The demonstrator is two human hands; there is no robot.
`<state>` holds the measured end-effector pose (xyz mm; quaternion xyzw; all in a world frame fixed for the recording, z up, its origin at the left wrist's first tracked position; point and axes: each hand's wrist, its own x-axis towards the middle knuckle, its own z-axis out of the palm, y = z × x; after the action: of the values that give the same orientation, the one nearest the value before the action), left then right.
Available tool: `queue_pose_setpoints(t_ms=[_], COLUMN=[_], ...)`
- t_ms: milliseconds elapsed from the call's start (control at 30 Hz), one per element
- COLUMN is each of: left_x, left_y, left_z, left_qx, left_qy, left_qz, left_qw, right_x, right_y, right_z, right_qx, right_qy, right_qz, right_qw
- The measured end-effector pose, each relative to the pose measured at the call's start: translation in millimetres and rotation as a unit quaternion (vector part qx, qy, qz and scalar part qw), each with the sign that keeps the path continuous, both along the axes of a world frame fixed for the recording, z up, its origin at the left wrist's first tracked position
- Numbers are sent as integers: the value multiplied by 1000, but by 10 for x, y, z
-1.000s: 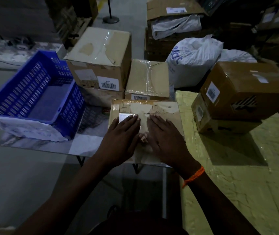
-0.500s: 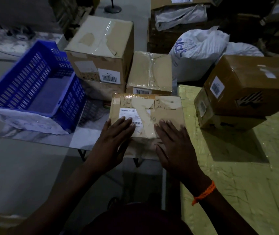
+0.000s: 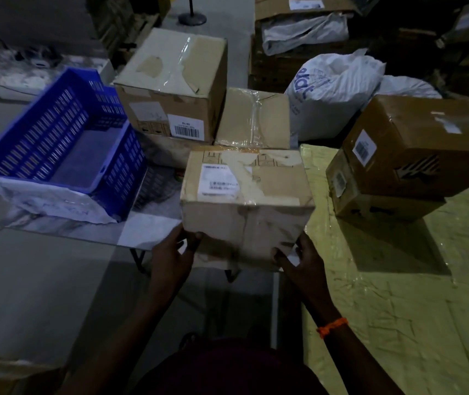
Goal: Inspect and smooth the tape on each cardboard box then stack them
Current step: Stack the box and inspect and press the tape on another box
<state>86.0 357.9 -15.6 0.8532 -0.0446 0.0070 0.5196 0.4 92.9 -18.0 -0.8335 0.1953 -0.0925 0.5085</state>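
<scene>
A small taped cardboard box (image 3: 244, 195) with a white label on top sits at the near table edge, its front face toward me. My left hand (image 3: 174, 256) grips its lower left corner, thumb on the front face. My right hand (image 3: 298, 259) grips the lower right corner. A large box (image 3: 176, 86) with a barcode label rests on another box behind it, beside a smaller box (image 3: 253, 118) with crinkled clear tape. At the right, a dark brown box (image 3: 415, 149) lies stacked on a flatter box (image 3: 370, 203).
A blue slotted plastic crate (image 3: 56, 146) stands on the table at the left. The yellow wrapped surface (image 3: 398, 295) spreads at the right. White sacks (image 3: 333, 89) and more cartons lie behind. Grey floor shows at the lower left.
Both hands slid from the box's top, where they lay flat, down to its lower front corners and took hold. The box now shows its front face.
</scene>
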Motion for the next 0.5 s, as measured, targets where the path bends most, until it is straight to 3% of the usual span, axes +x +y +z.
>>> queue_pose_setpoints(t_ms=[100, 300, 500], left_x=[50, 80, 259], left_y=[15, 58, 43], left_z=[131, 129, -31], left_qx=[-13, -65, 4], left_qy=[-36, 45, 107], left_qz=[20, 3, -48], left_qw=[999, 997, 993], right_x=[54, 206, 360], right_y=[-1, -23, -139], right_z=[144, 143, -129], right_qx=[2, 47, 41], right_qy=[-33, 6, 69], right_qz=[13, 5, 41], right_qw=[999, 999, 996])
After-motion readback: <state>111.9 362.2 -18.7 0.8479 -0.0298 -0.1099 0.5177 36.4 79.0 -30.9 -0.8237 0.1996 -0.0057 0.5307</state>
